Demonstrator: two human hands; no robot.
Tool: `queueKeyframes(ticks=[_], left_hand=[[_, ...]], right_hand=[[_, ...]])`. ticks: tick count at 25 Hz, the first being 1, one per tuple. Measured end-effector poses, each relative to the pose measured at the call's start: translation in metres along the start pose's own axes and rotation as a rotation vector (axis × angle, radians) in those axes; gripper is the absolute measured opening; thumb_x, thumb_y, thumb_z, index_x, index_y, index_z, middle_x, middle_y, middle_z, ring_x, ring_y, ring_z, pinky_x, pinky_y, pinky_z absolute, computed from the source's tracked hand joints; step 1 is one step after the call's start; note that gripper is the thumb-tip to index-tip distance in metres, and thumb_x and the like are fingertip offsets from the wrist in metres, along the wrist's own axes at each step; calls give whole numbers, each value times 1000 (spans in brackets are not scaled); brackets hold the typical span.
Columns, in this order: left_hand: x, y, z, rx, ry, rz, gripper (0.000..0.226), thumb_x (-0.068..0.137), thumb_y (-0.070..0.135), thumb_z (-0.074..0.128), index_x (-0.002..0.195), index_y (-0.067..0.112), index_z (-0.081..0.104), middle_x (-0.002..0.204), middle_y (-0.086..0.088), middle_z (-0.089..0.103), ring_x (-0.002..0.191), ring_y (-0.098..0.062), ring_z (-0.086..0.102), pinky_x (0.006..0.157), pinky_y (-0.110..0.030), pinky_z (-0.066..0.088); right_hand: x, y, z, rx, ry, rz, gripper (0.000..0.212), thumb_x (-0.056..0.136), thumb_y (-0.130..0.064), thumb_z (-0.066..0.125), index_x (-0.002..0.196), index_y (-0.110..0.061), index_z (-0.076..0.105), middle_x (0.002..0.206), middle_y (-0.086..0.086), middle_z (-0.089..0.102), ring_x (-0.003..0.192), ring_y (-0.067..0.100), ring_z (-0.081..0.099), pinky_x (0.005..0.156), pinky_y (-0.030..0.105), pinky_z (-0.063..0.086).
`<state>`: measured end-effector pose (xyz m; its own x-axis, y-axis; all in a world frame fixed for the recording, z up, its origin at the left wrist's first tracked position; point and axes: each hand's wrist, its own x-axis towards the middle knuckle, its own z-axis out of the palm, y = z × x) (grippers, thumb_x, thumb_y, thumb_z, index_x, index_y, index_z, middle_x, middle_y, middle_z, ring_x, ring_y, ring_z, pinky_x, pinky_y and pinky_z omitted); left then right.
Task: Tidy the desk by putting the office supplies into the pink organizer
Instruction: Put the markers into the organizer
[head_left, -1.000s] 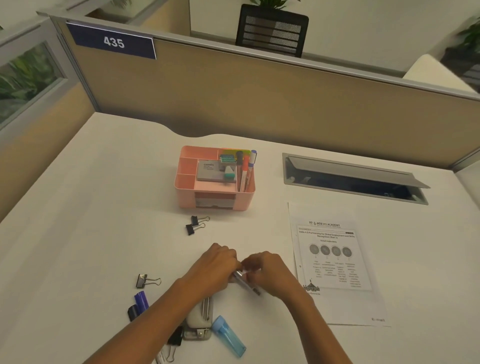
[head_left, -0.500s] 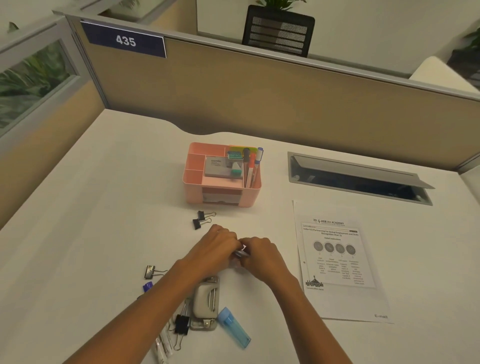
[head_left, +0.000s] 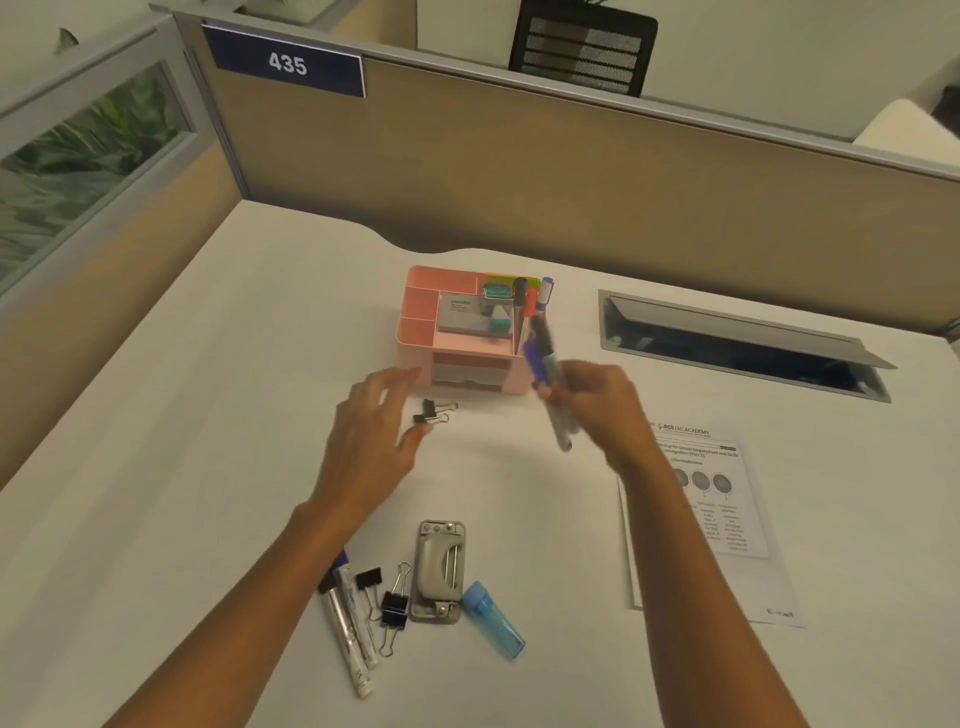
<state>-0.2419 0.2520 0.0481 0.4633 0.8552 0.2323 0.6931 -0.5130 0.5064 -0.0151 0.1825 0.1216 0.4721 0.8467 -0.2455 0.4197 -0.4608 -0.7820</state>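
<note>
Two hands locked together a second ago have parted: your right hand (head_left: 597, 402) curls its fingers (head_left: 577, 378) round the marker (head_left: 551, 387) beside the pink organizer (head_left: 415, 332), ready to drop in, while your left hand (head_left: 371, 441) hangs spread, empty, over the binder clips (head_left: 434, 413).

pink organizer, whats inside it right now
A grey box and a teal eraser lie in its middle compartment; markers stand in the right slot. The slot's bottom is hidden, and the lower drawer's contents are unclear.
</note>
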Motion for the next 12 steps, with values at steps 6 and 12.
queueKeyframes(ticks=[6, 12], left_hand=[[-63, -61, -38, 218, -332, -550, 55, 76, 64, 60, 103, 17, 55, 101, -4, 60, 86, -21, 57, 70, -33, 48], [-111, -63, -38, 210, -554, -788, 74, 52, 88, 53, 63, 15, 56, 55, 5, 61, 48, -12, 55, 50, -22, 39]], right_hand=[[52, -32, -12, 386, 238, -70, 33, 90, -17, 65, 122, -14, 55, 117, 5, 68, 105, 19, 65, 91, 39, 53], [87, -31, 27, 217, 356, -79, 29, 89, -20, 66, 115, -10, 57, 112, 7, 68, 95, 18, 64, 91, 43, 55]])
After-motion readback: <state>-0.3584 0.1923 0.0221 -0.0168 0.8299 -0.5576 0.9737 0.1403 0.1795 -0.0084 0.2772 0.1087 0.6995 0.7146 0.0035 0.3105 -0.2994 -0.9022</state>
